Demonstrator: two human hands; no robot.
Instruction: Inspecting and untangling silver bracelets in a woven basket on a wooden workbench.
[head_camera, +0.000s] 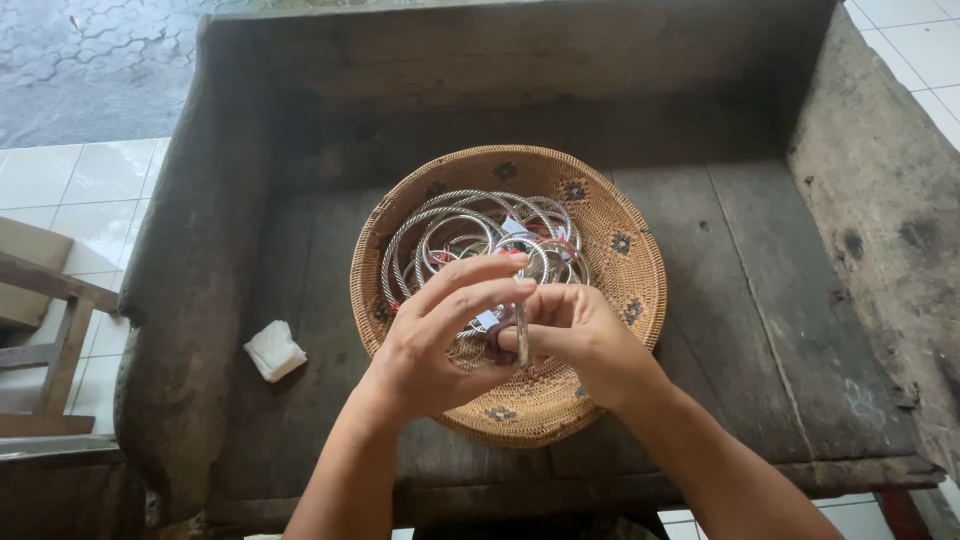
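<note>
Evidently, I find both my left hand (430, 335) and right hand (585, 335) clamped on one silver bangle (521, 325), held edge-on above the woven basket (610, 320) of bangles (470, 230) on the wooden worktop (760, 300), seemingly for close handling.

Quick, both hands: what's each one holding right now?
Left hand: closed on the silver bangle.
Right hand: closed on the same bangle, above the woven basket.

One head camera, looking steeply down from above.
It faces forward and down, close over the hands (500, 330) and basket (620, 300), with the wooden bench (760, 300) filling most of the view.
</note>
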